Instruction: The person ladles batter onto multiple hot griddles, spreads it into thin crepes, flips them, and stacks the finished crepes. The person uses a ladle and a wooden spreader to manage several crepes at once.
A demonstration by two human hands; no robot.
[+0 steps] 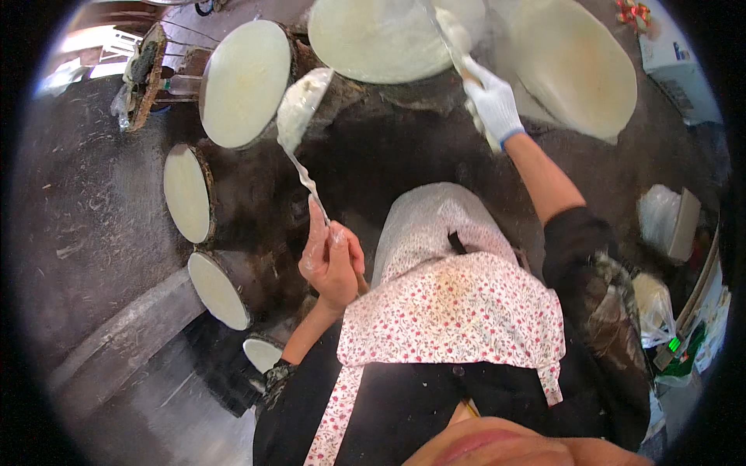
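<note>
My bare left hand [330, 264], smeared with white, grips a batter-coated ladle [303, 109], its scoop full of white batter beside the round pan at the upper left. My right hand [493, 105] wears a white glove with a blue cuff and grips a long spatula [440, 33] with a wooden handle and batter on it, over the round pan of pale batter [373, 35] at top centre. A large pale sheet [579, 66] lies just right of that hand. Another round pale sheet [244, 81] sits left of the ladle on its own pan.
Smaller round pans with pale tops [186, 193] curve down the left side over a dark floor [101, 233]. A dark-topped stand [140, 74] is at the upper left. A white box [672, 81], a bagged item [660, 217] and plastic bags [653, 307] line the right.
</note>
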